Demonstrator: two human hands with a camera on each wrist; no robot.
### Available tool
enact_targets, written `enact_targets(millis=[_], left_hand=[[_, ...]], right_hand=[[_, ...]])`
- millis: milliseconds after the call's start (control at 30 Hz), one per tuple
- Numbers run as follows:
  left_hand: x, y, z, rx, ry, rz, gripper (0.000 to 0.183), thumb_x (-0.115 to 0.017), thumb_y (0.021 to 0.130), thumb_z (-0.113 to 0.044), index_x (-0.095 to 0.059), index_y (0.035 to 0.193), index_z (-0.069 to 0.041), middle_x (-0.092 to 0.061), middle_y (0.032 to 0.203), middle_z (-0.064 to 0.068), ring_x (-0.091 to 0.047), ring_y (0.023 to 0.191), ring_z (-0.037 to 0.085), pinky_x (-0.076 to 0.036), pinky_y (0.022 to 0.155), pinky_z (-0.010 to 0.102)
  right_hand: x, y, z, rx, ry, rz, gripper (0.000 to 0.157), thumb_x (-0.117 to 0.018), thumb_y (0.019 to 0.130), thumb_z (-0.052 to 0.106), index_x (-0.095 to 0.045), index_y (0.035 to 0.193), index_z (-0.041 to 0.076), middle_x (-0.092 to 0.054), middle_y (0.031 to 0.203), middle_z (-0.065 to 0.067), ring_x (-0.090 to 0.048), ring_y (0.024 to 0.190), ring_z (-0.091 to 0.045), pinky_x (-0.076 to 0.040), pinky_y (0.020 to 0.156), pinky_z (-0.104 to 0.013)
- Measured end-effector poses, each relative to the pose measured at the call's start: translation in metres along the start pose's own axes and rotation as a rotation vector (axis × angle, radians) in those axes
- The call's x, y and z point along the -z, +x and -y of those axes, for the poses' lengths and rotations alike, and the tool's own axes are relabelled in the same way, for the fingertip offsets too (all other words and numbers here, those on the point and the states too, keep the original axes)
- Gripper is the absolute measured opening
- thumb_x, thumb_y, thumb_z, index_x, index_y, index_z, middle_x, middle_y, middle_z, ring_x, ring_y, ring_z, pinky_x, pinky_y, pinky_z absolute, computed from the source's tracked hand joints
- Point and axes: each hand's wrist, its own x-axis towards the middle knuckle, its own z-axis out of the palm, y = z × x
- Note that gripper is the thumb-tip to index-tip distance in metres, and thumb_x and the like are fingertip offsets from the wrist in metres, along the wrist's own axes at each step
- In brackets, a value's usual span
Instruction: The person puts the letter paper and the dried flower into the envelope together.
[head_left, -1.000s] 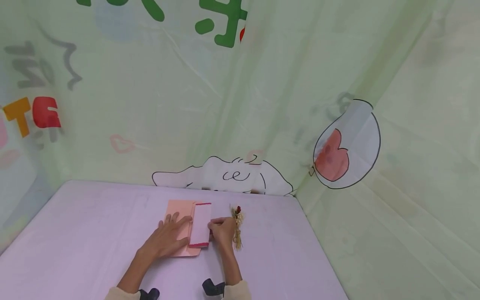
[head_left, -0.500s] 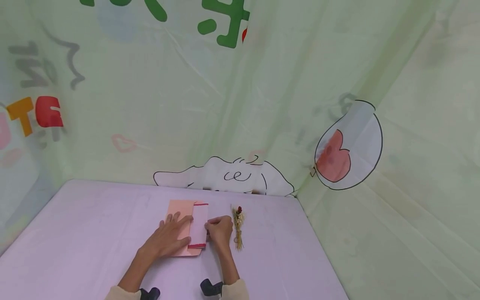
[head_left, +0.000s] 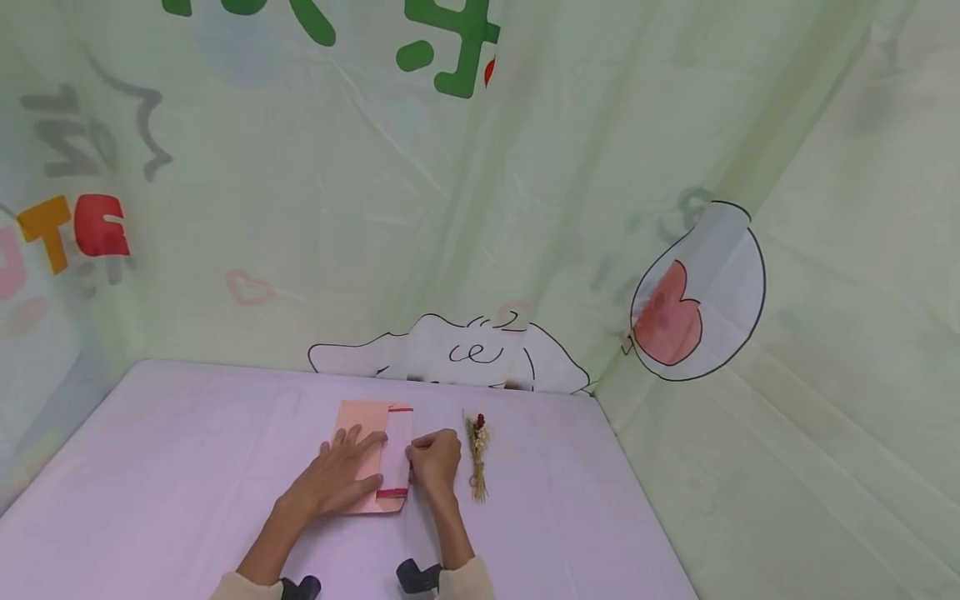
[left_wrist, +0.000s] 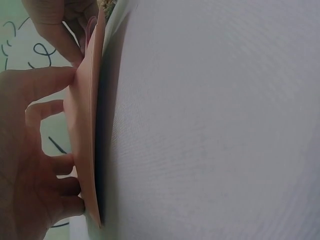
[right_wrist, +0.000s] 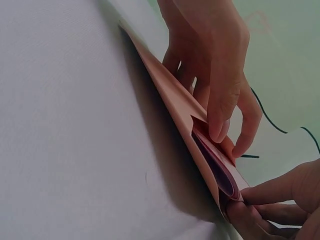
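Observation:
A peach envelope [head_left: 362,415] lies on the table with its opening to the right. My left hand [head_left: 337,473] rests on it, fingers spread. Partway inside the opening is a folded pink card [head_left: 396,454] with red bands along its two short ends. My right hand [head_left: 437,458] pinches the card's right edge between thumb and fingers. The right wrist view looks into the parted mouth of the envelope [right_wrist: 172,102], where the rounded fold of the card [right_wrist: 220,172] shows in layers. From the left wrist view, the left fingertips touch the upper face of the envelope [left_wrist: 82,115].
A small bunch of dried flowers [head_left: 477,458] lies just right of my right hand. A pale lilac cloth covers the table [head_left: 187,467]. Light green printed curtain [head_left: 300,208] hangs behind the table and on both sides.
My right hand has moved left with the card, and less of the card sticks out of the envelope. The left hand stays in place on the envelope.

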Motion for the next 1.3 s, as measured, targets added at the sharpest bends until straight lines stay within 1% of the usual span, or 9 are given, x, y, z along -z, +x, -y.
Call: enact_targets(millis=[167,333,600,733,900,967,1067,1133,1300], left_hand=[[-0.001,0.002,0.002,-0.009,0.001,-0.001,0.066,-0.069,0.101,-0.045,-0.053,0.16,-0.021,-0.036,0.172,0.034,-0.031,0.159,0.064,-0.023,0.127,0.081],[-0.001,0.003,0.003,-0.008,-0.002,0.001,0.067,-0.068,0.101,-0.045,-0.052,0.161,-0.02,-0.035,0.172,0.034,-0.03,0.159,0.064,-0.023,0.127,0.081],[0.0,0.004,0.002,-0.024,0.003,-0.017,0.065,-0.07,0.101,-0.044,-0.053,0.159,-0.021,-0.038,0.17,0.035,-0.033,0.157,0.065,-0.025,0.125,0.083],[-0.001,0.004,0.002,-0.019,-0.005,-0.013,0.065,-0.07,0.101,-0.044,-0.053,0.159,-0.021,-0.037,0.171,0.035,-0.032,0.158,0.064,-0.024,0.125,0.083],[-0.001,0.002,0.003,-0.019,0.0,-0.016,0.066,-0.069,0.101,-0.045,-0.052,0.16,-0.019,-0.038,0.17,0.036,-0.033,0.157,0.065,-0.025,0.125,0.083],[-0.001,0.002,0.004,-0.025,0.007,-0.023,0.066,-0.069,0.101,-0.044,-0.053,0.16,-0.019,-0.039,0.17,0.036,-0.034,0.157,0.065,-0.026,0.124,0.083],[-0.001,0.002,0.005,-0.032,0.018,-0.033,0.065,-0.069,0.101,-0.044,-0.053,0.159,-0.021,-0.041,0.169,0.034,-0.036,0.156,0.065,-0.028,0.123,0.083],[-0.001,0.002,0.005,-0.04,0.022,-0.039,0.065,-0.07,0.1,-0.044,-0.054,0.159,-0.02,-0.042,0.168,0.034,-0.038,0.154,0.065,-0.029,0.122,0.084],[-0.001,0.003,0.005,-0.041,0.024,-0.034,0.065,-0.07,0.101,-0.045,-0.054,0.158,-0.02,-0.042,0.169,0.034,-0.038,0.155,0.065,-0.03,0.122,0.083]], right_hand=[[-0.005,0.002,-0.002,0.025,-0.009,-0.004,0.004,-0.082,0.091,-0.002,-0.078,0.089,-0.001,-0.07,0.076,-0.009,-0.062,0.055,-0.012,-0.052,0.049,-0.02],[-0.01,0.004,-0.003,0.042,-0.006,-0.009,0.005,-0.082,0.088,-0.004,-0.079,0.085,-0.002,-0.07,0.071,-0.008,-0.061,0.049,-0.011,-0.052,0.045,-0.021],[-0.016,0.002,-0.003,0.074,0.012,-0.014,0.007,-0.084,0.087,-0.004,-0.079,0.082,-0.002,-0.07,0.068,-0.008,-0.062,0.047,-0.01,-0.05,0.043,-0.02],[-0.023,0.004,-0.012,0.136,0.039,-0.021,0.009,-0.085,0.084,-0.004,-0.079,0.079,-0.002,-0.07,0.066,-0.006,-0.062,0.046,-0.01,-0.051,0.042,-0.021],[-0.04,0.016,-0.033,0.195,0.013,-0.016,0.011,-0.086,0.085,-0.002,-0.08,0.076,0.002,-0.071,0.064,-0.004,-0.063,0.047,-0.01,-0.051,0.041,-0.022],[-0.043,0.018,-0.037,0.21,0.008,-0.011,0.011,-0.085,0.085,-0.002,-0.08,0.077,0.003,-0.071,0.064,-0.004,-0.064,0.047,-0.009,-0.051,0.041,-0.021],[-0.045,0.018,-0.036,0.216,0.028,0.009,0.008,-0.083,0.085,-0.004,-0.081,0.079,0.001,-0.072,0.066,-0.004,-0.065,0.048,-0.009,-0.052,0.042,-0.021],[-0.045,0.018,-0.033,0.199,0.038,0.026,0.008,-0.081,0.084,-0.006,-0.081,0.08,0.0,-0.072,0.066,-0.004,-0.065,0.047,-0.008,-0.053,0.043,-0.021],[-0.055,0.027,-0.044,0.151,0.03,0.063,0.006,-0.079,0.083,-0.005,-0.082,0.081,0.0,-0.071,0.067,0.001,-0.063,0.048,-0.004,-0.054,0.044,-0.021]])
